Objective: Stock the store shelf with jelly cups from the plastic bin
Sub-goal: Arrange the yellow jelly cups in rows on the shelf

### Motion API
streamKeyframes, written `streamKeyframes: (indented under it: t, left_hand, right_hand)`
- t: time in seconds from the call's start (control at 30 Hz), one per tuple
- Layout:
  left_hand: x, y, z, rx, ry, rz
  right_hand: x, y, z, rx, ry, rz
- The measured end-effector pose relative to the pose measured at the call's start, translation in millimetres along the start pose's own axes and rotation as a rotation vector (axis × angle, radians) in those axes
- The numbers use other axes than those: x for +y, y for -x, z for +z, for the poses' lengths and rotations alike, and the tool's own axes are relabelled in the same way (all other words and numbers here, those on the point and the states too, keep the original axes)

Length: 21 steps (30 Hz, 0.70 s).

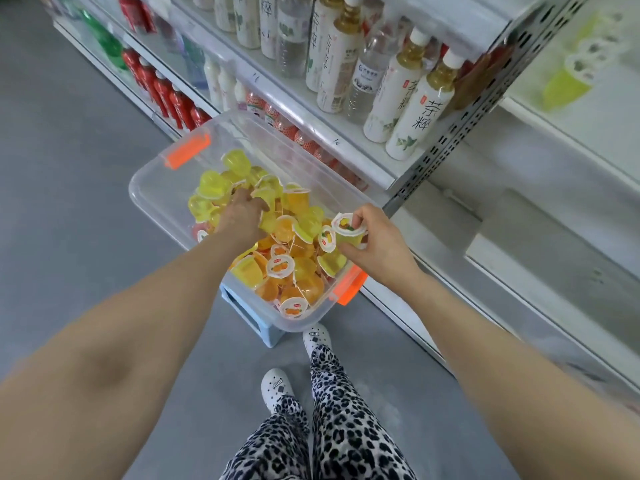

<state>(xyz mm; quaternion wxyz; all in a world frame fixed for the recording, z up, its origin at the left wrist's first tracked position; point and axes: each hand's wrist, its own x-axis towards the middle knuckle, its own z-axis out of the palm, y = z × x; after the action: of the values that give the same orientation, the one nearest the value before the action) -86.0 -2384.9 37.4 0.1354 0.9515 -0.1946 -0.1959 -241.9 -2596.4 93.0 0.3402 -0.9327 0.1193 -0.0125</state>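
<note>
The right hand [377,244] has its fingers grasping a translucent, foil-lidded jelly cup [348,230] over the clear plastic bin [152,188]; the grip of the left hand [242,216], deep among the cups, cannot be told.

left hand [242,216]: arm outstretched, grip hidden | right hand [379,245]: fingers [364,216] curled round jelly cup [347,227]

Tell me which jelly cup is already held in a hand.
The jelly cup with its printed lid up, pinched in the right hand at the plastic bin's right edge. The rest lie loose in the pile, where the left hand reaches in, grip unclear.
</note>
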Motion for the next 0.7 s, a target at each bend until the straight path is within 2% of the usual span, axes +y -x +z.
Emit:
streamKeyframes:
  t: [0.1, 0.33, 0.47, 0.7]
  left_hand:
    - [1.7, 14.7, -1.4, 0.016, 0.035, -0.001]
    - [26.6, 54.7, -36.9, 0.171, 0.153, 0.232]
    - [64.2, 75.6, -62.9, 0.210, 0.182, 0.338]
    - [151.7, 80.6, -85.4, 0.201, 0.162, 0.558]
  right_hand:
    - [-0.5, 4.3, -6.5, 0.017, 0.018, 0.020]
    - [-10.4, 13.7, -37.8, 0.138, -0.006, 0.017]
    - [-13.1, 23.2, -73.2, 0.236, -0.031, -0.006]
    - [-4.1, 41.0, -165.4, 0.512, -0.064, -0.043]
